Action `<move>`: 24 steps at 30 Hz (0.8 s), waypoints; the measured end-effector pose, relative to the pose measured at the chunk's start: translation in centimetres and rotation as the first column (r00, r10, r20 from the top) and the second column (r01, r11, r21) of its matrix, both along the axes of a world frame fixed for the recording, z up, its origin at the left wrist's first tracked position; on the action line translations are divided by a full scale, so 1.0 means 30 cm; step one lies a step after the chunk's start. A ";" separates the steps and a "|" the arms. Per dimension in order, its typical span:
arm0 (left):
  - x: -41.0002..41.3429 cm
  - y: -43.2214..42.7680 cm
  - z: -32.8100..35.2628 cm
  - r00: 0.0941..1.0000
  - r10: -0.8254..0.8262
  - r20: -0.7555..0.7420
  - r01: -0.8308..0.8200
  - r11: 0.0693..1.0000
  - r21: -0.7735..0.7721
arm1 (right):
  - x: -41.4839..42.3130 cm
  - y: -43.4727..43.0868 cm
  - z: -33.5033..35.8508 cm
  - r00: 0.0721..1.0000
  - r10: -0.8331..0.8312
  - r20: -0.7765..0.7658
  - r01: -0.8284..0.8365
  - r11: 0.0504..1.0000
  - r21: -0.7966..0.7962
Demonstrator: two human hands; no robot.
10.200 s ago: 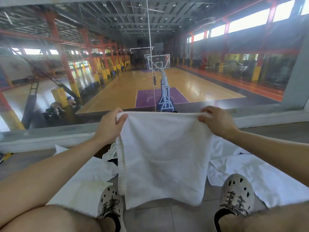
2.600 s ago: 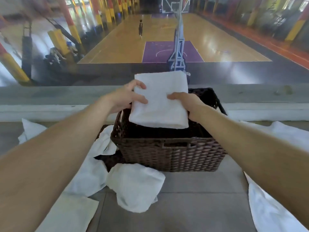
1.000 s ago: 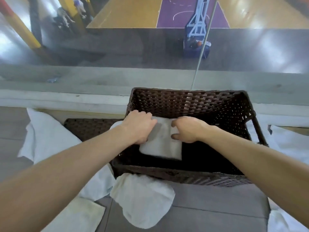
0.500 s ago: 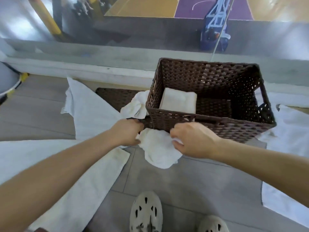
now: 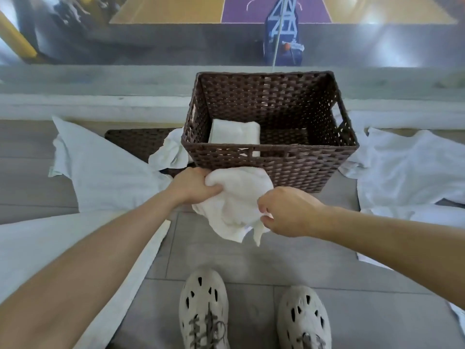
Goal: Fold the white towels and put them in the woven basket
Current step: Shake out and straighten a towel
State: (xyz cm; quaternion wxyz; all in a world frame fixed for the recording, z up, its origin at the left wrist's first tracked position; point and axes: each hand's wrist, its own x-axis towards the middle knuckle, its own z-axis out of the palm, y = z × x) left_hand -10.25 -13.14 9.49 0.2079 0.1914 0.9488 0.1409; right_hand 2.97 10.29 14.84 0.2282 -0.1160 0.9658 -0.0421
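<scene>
Soft daylight — glass glare, edges bowed

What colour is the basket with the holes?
Dark brown; the woven basket shows best in the head view.

Your crumpled white towel [image 5: 234, 207] hangs bunched at centre, before the brown woven basket [image 5: 297, 170]; a folded towel [image 5: 235, 133] lies inside, left, seemingly flat.

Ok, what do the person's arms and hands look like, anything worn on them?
Both are bare: the left hand and right hand wear no gloves, and no ring, watch or wristband shows. The left forearm and right forearm are uncovered to the frame's edge, no sleeve in view.
</scene>
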 end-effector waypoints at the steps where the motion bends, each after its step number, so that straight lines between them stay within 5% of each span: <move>1: 0.007 0.020 0.034 0.998 0.036 0.055 -0.038 0.998 0.051 | 0.022 0.015 0.017 1.000 -0.016 -0.018 0.017 1.000 0.006; 10: 0.240 0.092 0.581 0.978 0.167 0.127 -0.199 0.928 0.313 | 0.285 0.104 0.383 0.917 -0.146 -0.372 0.146 0.989 -0.026; 16: 0.523 0.183 0.858 0.958 0.278 0.072 -0.270 0.787 0.556 | 0.498 0.049 0.591 0.849 -0.349 -0.396 0.238 0.923 -0.302; 24: 0.651 0.180 0.882 0.980 0.069 0.187 -0.189 0.618 0.763 | 0.489 0.006 0.658 0.741 -0.419 -0.524 0.250 0.897 -0.364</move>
